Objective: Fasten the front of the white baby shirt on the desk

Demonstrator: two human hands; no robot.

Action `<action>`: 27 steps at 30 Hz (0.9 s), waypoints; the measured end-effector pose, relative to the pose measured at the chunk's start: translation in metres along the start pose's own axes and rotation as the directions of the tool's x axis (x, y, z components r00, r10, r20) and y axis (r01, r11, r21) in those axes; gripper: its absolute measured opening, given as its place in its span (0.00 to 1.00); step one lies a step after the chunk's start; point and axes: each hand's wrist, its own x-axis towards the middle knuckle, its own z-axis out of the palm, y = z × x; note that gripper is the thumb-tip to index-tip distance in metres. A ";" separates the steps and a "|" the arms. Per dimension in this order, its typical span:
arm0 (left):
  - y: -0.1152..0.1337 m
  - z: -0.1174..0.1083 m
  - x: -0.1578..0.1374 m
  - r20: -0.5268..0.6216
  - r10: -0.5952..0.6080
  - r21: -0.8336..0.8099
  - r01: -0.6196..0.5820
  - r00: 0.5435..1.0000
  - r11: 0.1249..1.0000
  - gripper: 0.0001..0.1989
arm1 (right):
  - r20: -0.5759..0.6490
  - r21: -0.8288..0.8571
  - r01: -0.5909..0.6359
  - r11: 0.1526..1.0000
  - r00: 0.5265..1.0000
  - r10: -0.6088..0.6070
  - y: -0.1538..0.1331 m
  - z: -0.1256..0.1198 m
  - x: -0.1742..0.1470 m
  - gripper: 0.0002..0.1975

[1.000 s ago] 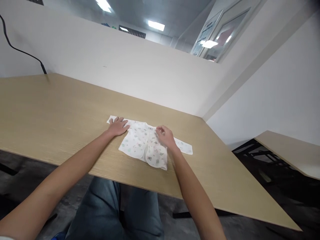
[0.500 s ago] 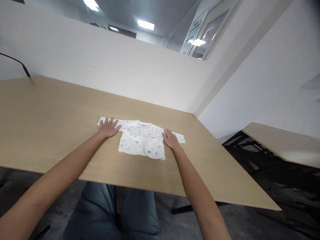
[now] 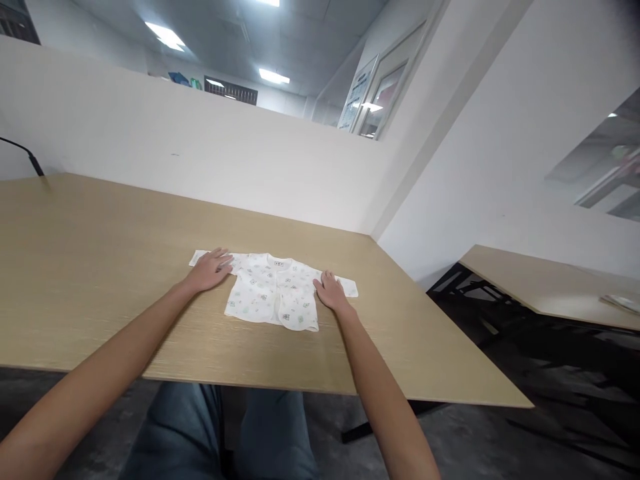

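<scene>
A small white baby shirt (image 3: pixel 273 290) with a scattered print lies spread on the wooden table (image 3: pixel 115 233), neck opening away from me and both sleeves stretched out sideways. My left hand (image 3: pixel 211 270) lies over the sleeve on the left, fingers extended and pointing right; the cuff shows beyond it. On the other side, my right hand (image 3: pixel 330 291) rests flat where the right sleeve meets the body, its fingers straight. Neither hand grips the cloth. Small dark marks show inside the collar.
Behind the table stands a white wall (image 3: pixel 240 160) with a window above it. A black cable-like rod (image 3: pixel 35 163) rises at the far left. To the right, a second table (image 3: pixel 555 283) on dark legs stands across a gap. My legs are under the near edge.
My view has tilted upward and shifted right. The left hand's fingers, spread before, are closer together and turned more to the right. The right hand stays at its sleeve.
</scene>
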 end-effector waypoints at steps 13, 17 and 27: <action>0.012 -0.002 -0.003 0.171 -0.058 0.048 0.051 0.984 0.998 0.35 | -0.108 0.568 0.231 0.790 0.972 -0.207 -0.054 -0.028 -0.034 0.21; 0.013 0.000 -0.002 0.158 -0.073 0.067 0.063 0.985 0.996 0.34 | 0.467 0.690 0.020 0.724 0.752 -0.466 -0.083 -0.043 -0.057 0.26; 0.014 0.004 -0.001 0.135 -0.075 0.043 0.070 0.988 0.997 0.34 | 0.721 0.625 -0.153 0.766 0.490 -0.490 -0.089 -0.055 -0.070 0.24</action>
